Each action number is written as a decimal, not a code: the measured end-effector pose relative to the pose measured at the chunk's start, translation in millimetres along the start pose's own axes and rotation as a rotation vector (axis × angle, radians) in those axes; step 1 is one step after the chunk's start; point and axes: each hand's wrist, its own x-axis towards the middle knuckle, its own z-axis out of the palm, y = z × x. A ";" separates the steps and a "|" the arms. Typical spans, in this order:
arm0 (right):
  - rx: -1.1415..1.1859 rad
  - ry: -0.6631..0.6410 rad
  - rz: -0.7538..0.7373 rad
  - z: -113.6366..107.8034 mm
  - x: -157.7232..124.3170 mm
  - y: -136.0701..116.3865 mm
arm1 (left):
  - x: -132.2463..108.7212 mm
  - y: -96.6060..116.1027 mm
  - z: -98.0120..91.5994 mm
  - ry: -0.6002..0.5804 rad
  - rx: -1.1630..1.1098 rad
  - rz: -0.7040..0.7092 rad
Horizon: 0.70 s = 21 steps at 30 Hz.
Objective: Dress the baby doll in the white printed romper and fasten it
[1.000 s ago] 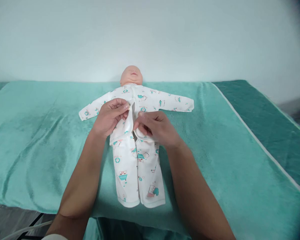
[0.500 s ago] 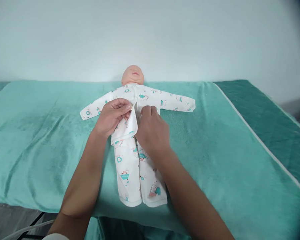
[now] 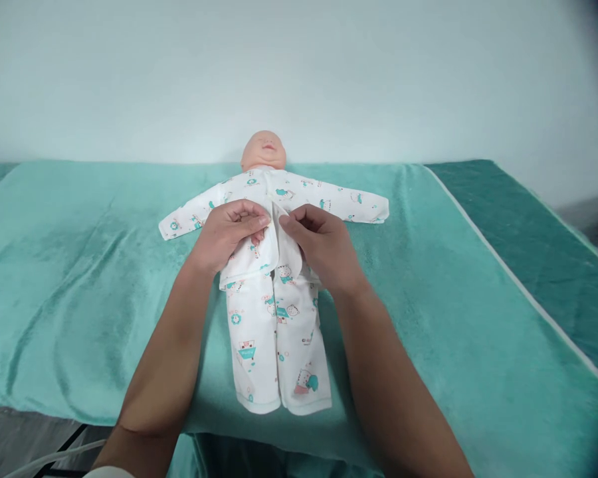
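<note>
A baby doll [image 3: 263, 150] lies on its back on a teal towel [image 3: 80, 265], head toward the wall, arms spread. It wears a white printed sleepsuit [image 3: 274, 332] with teal and pink pictures. My left hand [image 3: 229, 234] pinches the left front flap of the sleepsuit at the chest. My right hand [image 3: 319, 245] pinches the right front flap beside it. Both flaps are lifted and meet at the middle of the chest. The doll's body under the hands is hidden.
The towel covers a padded table whose front edge [image 3: 279, 445] runs close to me. A darker teal strip [image 3: 528, 232] with a white border lies at the right. A pale wall [image 3: 299, 66] stands behind the doll. Dark floor and a cable [image 3: 40, 458] show at lower left.
My right hand has moved up from the belly to the chest opening and taken hold of the right flap. My left hand has kept its grip on the left flap.
</note>
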 end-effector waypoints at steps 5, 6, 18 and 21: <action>0.192 -0.052 -0.014 6.7 0.9 4.6 | -0.3 -3.6 -2.3 -0.021 0.034 -0.007; 0.201 -0.053 -0.022 7.2 1.2 5.4 | -0.3 -3.8 -2.6 -0.027 0.036 -0.006; 0.182 -0.100 -0.059 7.4 1.7 9.0 | -2.2 -1.5 -2.9 -0.025 0.115 -0.026; 0.176 -0.112 -0.053 5.5 1.9 7.8 | -1.9 -0.6 -4.1 -0.045 0.127 -0.019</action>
